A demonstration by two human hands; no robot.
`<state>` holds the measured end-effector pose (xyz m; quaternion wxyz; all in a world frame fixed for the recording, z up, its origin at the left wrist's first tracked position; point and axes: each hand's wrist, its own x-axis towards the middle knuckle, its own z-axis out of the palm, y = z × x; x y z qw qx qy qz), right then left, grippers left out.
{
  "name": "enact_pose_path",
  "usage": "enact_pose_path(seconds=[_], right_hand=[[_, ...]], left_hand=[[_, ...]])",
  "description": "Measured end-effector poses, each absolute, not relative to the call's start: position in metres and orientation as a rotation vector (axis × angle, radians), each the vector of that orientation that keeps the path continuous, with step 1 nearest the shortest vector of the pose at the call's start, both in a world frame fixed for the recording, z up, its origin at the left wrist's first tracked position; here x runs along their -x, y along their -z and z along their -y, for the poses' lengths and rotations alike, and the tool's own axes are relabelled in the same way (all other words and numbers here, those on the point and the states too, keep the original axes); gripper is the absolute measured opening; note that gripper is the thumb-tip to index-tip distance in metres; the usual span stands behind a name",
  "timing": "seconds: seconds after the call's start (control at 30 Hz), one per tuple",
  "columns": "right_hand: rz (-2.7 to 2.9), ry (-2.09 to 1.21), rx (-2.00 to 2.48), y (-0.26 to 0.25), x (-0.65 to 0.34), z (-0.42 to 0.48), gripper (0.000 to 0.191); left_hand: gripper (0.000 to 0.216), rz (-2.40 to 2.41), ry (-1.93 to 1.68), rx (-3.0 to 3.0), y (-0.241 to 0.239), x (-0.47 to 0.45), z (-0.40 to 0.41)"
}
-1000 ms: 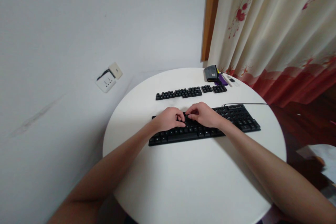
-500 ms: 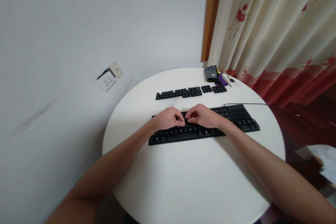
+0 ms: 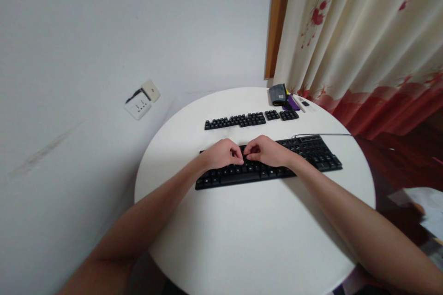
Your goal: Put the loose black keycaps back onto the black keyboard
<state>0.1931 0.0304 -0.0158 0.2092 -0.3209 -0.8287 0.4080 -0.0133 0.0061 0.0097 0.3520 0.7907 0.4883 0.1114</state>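
A black keyboard (image 3: 242,178) lies on the white round table, with some keycaps off its upper rows. My left hand (image 3: 224,153) rests over its left-middle part, thumb and fingers closed in a pinch close to the keys. Beside it, my right hand (image 3: 266,151) is curled too, fingertips drawn together over the same spot. What either pinch holds, if anything, is too small and hidden to make out. Behind the keyboard, loose black keycaps (image 3: 235,120) sit in rows in several groups.
A folded grey cloth (image 3: 278,95) and a purple cloth (image 3: 292,103) lie at the back right, next to a white pen-like stick (image 3: 299,103). The keyboard's cable (image 3: 325,135) runs off the table's right edge. A wall socket (image 3: 138,104) is at left, a curtain (image 3: 349,37) at right.
Both hands stay pinched over nearly the same spot on the keyboard, with only slight finger movement. The whole view has shifted a little.
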Motion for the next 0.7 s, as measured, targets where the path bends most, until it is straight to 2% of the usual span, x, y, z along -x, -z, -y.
enact_pose_path(seconds=[0.7], right_hand=[[2.302, -1.174, 0.879, 0.0201, -0.1937, -0.0330, 0.012]], left_hand=[[0.013, -1.259, -0.272, -2.068, -0.0058, 0.0144, -0.0091]])
